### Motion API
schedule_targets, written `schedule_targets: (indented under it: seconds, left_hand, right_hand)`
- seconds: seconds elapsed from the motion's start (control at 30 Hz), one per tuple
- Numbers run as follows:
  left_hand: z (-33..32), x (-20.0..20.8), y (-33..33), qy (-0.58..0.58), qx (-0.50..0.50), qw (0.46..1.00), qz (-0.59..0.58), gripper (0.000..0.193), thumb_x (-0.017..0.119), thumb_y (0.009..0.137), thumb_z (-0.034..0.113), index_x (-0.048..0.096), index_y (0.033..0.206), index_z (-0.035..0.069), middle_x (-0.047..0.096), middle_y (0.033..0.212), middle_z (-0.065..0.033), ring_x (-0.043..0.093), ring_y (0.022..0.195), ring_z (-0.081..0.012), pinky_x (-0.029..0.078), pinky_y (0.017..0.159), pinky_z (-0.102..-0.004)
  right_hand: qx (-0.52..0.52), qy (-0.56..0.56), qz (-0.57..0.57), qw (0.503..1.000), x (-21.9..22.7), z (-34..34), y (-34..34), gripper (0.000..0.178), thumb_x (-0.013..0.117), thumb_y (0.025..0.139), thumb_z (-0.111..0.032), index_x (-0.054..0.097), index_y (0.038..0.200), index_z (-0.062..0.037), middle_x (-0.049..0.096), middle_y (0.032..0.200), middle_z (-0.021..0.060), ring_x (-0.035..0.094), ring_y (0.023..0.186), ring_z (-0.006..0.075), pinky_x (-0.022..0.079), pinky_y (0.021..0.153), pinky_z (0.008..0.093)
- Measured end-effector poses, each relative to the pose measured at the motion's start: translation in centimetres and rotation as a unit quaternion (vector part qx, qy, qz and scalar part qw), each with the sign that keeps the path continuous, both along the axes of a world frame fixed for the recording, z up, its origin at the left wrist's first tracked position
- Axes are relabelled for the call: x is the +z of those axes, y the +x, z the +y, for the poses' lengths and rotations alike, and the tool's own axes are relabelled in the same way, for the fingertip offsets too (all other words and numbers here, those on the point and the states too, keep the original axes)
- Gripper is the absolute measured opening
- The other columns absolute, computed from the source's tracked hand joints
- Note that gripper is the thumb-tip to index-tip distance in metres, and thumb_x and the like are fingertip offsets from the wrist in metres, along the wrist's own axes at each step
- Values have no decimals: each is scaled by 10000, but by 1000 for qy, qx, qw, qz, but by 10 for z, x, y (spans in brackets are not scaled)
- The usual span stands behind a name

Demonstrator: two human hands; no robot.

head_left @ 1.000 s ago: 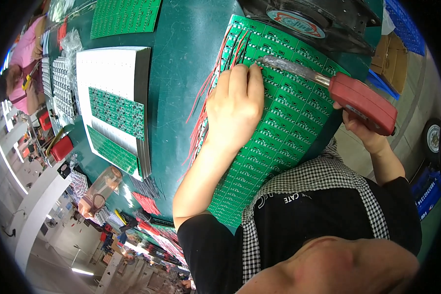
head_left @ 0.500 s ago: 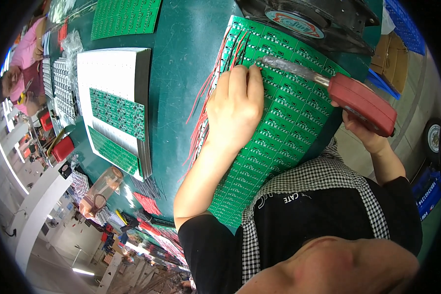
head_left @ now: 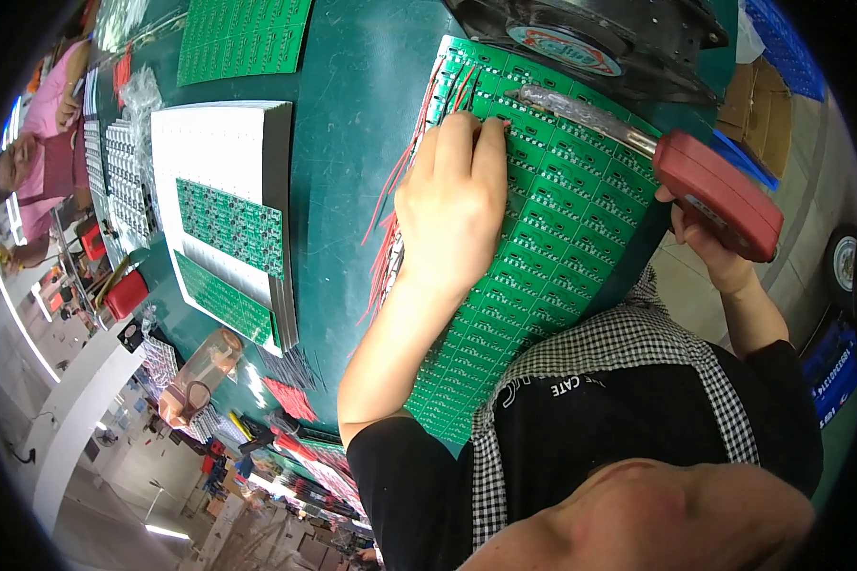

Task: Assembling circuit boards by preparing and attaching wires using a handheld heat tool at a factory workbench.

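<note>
My left hand (head_left: 455, 205) lies over a large sheet of green circuit boards (head_left: 533, 276), back of the hand up and fingers bent together. A bit of red wire (head_left: 508, 124) shows at its fingertips; the rest of that wire is hidden under the hand. Red and black wires (head_left: 395, 224) hang from the sheet's left edge. In my right hand (head_left: 709, 249) is a soldering gun with a red body (head_left: 719, 195). Its metal barrel, wrapped in a crinkled covering (head_left: 571, 107), slants over the boards, tip up and right of my left fingers.
A black fan (head_left: 600, 43) stands at the sheet's far edge. To the left, a white stack (head_left: 219, 143) bears two smaller green boards (head_left: 229, 224). Another green board sheet (head_left: 243, 38) lies farther back. Cut red wires (head_left: 290, 398) sit near a clear container (head_left: 200, 376). A co-worker (head_left: 48, 143) is far left.
The soldering gun has shifted right and its tip has moved slightly away from my left fingertips. My left hand has moved a little left and farther up the sheet.
</note>
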State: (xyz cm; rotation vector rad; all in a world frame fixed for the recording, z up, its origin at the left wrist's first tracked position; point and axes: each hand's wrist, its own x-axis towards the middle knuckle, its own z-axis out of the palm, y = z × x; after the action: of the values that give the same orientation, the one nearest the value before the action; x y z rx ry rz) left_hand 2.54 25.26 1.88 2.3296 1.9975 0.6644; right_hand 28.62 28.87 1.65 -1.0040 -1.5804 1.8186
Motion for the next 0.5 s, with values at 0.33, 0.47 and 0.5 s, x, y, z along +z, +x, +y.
schedule_targets:
  seconds: [0.33, 0.47, 0.5]
  left_hand:
    - [8, -3, 4, 6, -11, 1000, 17, 219, 537, 668, 39, 572, 880, -5, 486, 744, -72, 509, 666, -197, 442, 535, -286]
    - [8, -3, 4, 5, -18, 1000, 15, 225, 536, 666, 40, 569, 883, -7, 489, 757, -79, 511, 669, -203, 442, 539, -288]
    - [7, -4, 3, 5, -18, 1000, 16, 225, 536, 666, 40, 569, 883, -7, 489, 757, -79, 511, 669, -203, 442, 539, -288]
  right_hand:
    - [17, -22, -8, 1000, 2, 2, 3, 332, 589, 747, -32, 527, 1073, -31, 542, 904, 18, 441, 718, 84, 383, 668, 226]
    - [24, -34, 24, 999, -1, 2, 4, 331, 592, 747, -26, 519, 1070, -35, 543, 925, 22, 453, 733, 84, 390, 674, 225]
    - [25, -41, 32, 998, -1, 2, 5, 333, 593, 746, -22, 515, 1069, -37, 543, 933, 25, 456, 735, 83, 393, 677, 225]
